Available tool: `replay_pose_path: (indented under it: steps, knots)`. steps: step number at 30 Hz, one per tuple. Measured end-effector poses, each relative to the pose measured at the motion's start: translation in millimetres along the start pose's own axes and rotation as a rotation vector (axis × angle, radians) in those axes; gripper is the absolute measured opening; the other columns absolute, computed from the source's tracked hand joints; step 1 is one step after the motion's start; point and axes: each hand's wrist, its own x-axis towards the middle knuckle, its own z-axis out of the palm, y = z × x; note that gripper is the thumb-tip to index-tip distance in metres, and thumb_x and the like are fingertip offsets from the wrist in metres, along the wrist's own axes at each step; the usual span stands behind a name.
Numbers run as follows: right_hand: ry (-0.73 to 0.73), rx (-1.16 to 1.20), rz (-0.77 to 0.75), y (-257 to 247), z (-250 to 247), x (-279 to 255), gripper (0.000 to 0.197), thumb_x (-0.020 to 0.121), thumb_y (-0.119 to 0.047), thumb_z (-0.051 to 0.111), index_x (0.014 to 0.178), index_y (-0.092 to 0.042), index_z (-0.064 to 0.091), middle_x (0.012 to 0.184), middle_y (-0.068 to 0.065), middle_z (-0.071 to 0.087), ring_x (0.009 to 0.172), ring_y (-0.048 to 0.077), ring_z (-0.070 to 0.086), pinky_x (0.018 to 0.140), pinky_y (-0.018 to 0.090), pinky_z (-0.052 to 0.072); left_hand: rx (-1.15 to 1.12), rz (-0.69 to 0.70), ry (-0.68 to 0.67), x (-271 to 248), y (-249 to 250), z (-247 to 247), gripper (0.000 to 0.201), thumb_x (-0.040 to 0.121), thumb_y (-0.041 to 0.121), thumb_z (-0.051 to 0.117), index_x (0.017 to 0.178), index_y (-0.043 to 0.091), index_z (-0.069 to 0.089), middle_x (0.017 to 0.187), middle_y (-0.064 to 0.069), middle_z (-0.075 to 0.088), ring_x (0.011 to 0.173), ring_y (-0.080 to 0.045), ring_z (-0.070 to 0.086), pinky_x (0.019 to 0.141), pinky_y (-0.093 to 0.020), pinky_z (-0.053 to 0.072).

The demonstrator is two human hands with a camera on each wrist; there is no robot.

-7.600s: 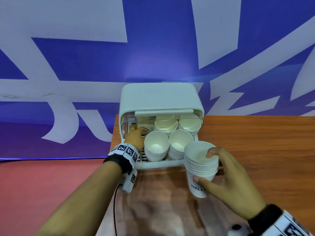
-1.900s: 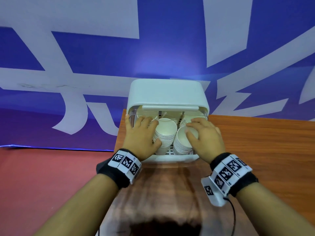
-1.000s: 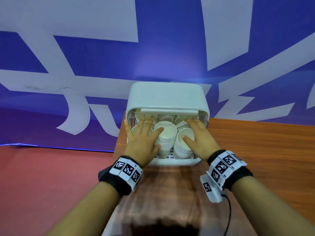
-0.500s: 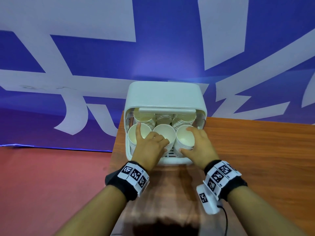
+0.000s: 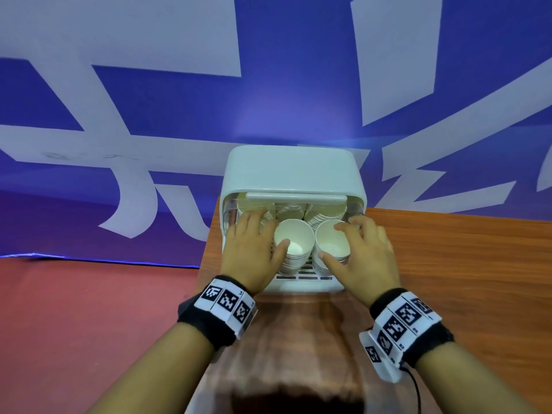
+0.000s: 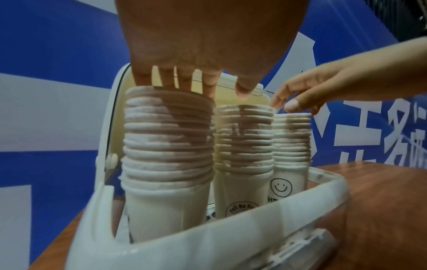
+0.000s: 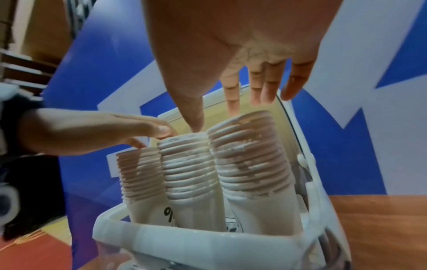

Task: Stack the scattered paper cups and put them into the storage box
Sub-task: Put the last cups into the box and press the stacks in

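Note:
The white storage box (image 5: 294,171) stands open at the table's far edge, holding several tall stacks of white paper cups. My left hand (image 5: 254,249) lies flat on the left front stack (image 6: 168,138), fingers (image 6: 166,78) straight on its rim. The middle front stack (image 5: 294,243) shows uncovered between my hands. Over the right front stack (image 5: 331,245) is my right hand (image 5: 360,251), its fingers (image 7: 265,87) spread above the stack (image 7: 249,155) and its thumb at the near rim. More stacks (image 5: 322,215) stand in the back row under the raised lid.
The box's low front wall (image 5: 301,286) faces me. Brown wooden table (image 5: 463,279) extends right and toward me. A blue and white banner wall (image 5: 268,85) rises right behind the box. Red floor (image 5: 89,309) lies left of the table edge.
My left hand has slid forward and now covers the left front stack, which showed half a second ago. The right hand stays at the right front stack. No stack is outside the box any more.

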Motion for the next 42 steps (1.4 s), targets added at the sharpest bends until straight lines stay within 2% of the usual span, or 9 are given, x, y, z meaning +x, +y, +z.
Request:
replay_pose_path:
  steps: [2, 6, 12, 20, 25, 30, 34, 38, 42]
  knots:
    - [0.000, -0.023, -0.063, -9.5, -0.6, 3.8, 0.050, 0.077, -0.051, 0.065, 0.116, -0.022, 0.059, 0.130, 0.003, 0.049, 0.115, 0.027, 0.045, 0.092, 0.041, 0.039, 0.073, -0.072, -0.116, 6.4, 1.8, -0.3, 0.061, 0.087, 0.057, 0.023, 0.123, 0.019, 0.054, 0.133, -0.010, 0.048, 0.123, -0.029, 0.041, 0.097, -0.041, 0.037]
    - [-0.161, -0.042, -0.096, -25.2, 5.6, 20.0, 0.057, 0.084, -0.060, 0.045, 0.123, -0.019, 0.057, 0.143, 0.004, 0.040, 0.132, 0.025, 0.033, 0.105, 0.042, 0.030, 0.165, -0.144, -0.234, 19.3, 3.2, 8.9, 0.058, 0.091, 0.061, 0.029, 0.125, 0.021, 0.053, 0.134, -0.006, 0.045, 0.126, -0.026, 0.036, 0.102, -0.040, 0.033]
    - [-0.352, -0.127, -0.020, -29.5, 11.6, 44.0, 0.061, 0.089, -0.061, 0.037, 0.126, -0.015, 0.054, 0.138, 0.007, 0.044, 0.130, 0.024, 0.034, 0.108, 0.038, 0.032, 0.102, -0.159, -0.263, 26.9, 1.3, 16.4, 0.061, 0.092, 0.059, 0.031, 0.122, 0.012, 0.056, 0.133, -0.003, 0.048, 0.125, -0.021, 0.039, 0.098, -0.034, 0.036]
    - [-0.351, -0.211, 0.005, -28.1, 12.9, 49.5, 0.070, 0.089, -0.065, 0.029, 0.126, -0.012, 0.054, 0.130, 0.008, 0.049, 0.123, 0.024, 0.042, 0.107, 0.038, 0.027, 0.112, -0.140, -0.264, 34.8, -2.6, 16.1, 0.064, 0.093, 0.058, 0.027, 0.124, 0.011, 0.057, 0.129, -0.005, 0.053, 0.120, -0.022, 0.046, 0.100, -0.035, 0.037]
    - [-0.344, -0.119, -0.017, -24.7, 9.4, 48.3, 0.061, 0.090, -0.059, 0.037, 0.130, -0.014, 0.050, 0.134, 0.006, 0.046, 0.126, 0.024, 0.040, 0.106, 0.038, 0.034, 0.129, -0.092, -0.264, 31.6, -4.4, 14.9, 0.057, 0.092, 0.058, 0.030, 0.126, 0.017, 0.052, 0.131, -0.005, 0.051, 0.121, -0.025, 0.044, 0.099, -0.038, 0.037]
    - [-0.155, 0.047, -0.094, -12.8, 1.3, 25.8, 0.048, 0.088, -0.042, 0.056, 0.127, -0.015, 0.055, 0.140, 0.006, 0.046, 0.130, 0.024, 0.040, 0.105, 0.036, 0.035, 0.034, -0.016, -0.135, 12.2, -10.0, 2.6, 0.051, 0.091, 0.055, 0.033, 0.127, 0.025, 0.053, 0.136, -0.004, 0.048, 0.127, -0.024, 0.039, 0.099, -0.041, 0.034]
    - [-0.034, 0.038, -0.125, -3.6, -1.1, 3.9, 0.045, 0.081, -0.047, 0.049, 0.114, -0.020, 0.063, 0.130, 0.003, 0.056, 0.120, 0.025, 0.051, 0.094, 0.041, 0.041, 0.013, -0.021, -0.009, -11.4, -14.3, -2.5, 0.046, 0.080, 0.041, 0.038, 0.119, 0.025, 0.057, 0.125, -0.002, 0.056, 0.120, -0.024, 0.047, 0.098, -0.049, 0.036]
    - [-0.163, -0.049, -0.056, 2.7, 4.4, -2.7, 0.046, 0.076, -0.035, 0.069, 0.118, -0.023, 0.060, 0.129, 0.003, 0.053, 0.120, 0.027, 0.048, 0.094, 0.042, 0.041, 0.011, -0.078, -0.094, -21.5, -18.3, 1.0, 0.058, 0.066, 0.023, 0.064, 0.123, 0.023, 0.054, 0.109, -0.003, 0.061, 0.103, -0.028, 0.058, 0.083, -0.043, 0.045]
    - [-0.275, -0.176, -0.042, 0.1, 7.5, 0.2, 0.033, 0.085, -0.022, 0.057, 0.119, -0.023, 0.056, 0.120, -0.001, 0.056, 0.119, 0.021, 0.044, 0.094, 0.034, 0.037, 0.073, -0.091, -0.192, -17.5, -15.3, 3.0, 0.059, 0.078, 0.011, 0.058, 0.134, 0.024, 0.044, 0.096, 0.000, 0.066, 0.090, -0.028, 0.061, 0.085, -0.041, 0.039]
